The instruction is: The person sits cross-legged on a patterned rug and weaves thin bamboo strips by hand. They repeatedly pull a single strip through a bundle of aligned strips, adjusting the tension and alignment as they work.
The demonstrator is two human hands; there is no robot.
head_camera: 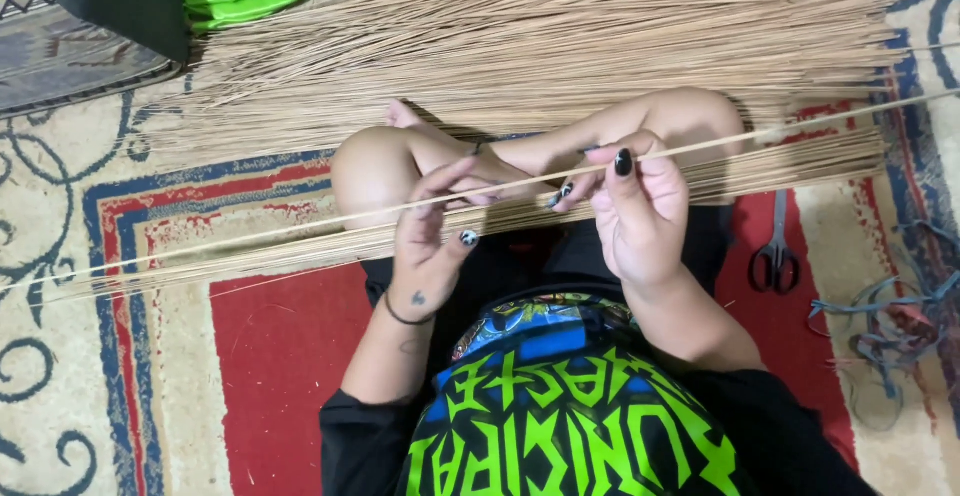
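Even, soft indoor light falls from above, bright enough that colours read strongly on the patterned rug (pixel 270 356). Shadows are faint: a soft dark band lies under the large pile of thin sticks (pixel 540 36) where it meets the rug, and a dim hollow sits between the knees just below that pile. No glare shows anywhere. Focus is fairly sharp on the hands, and the single stick (pixel 500 188) crossing them stays crisp. Toward the rug's far corners the pattern softens and bends slightly.
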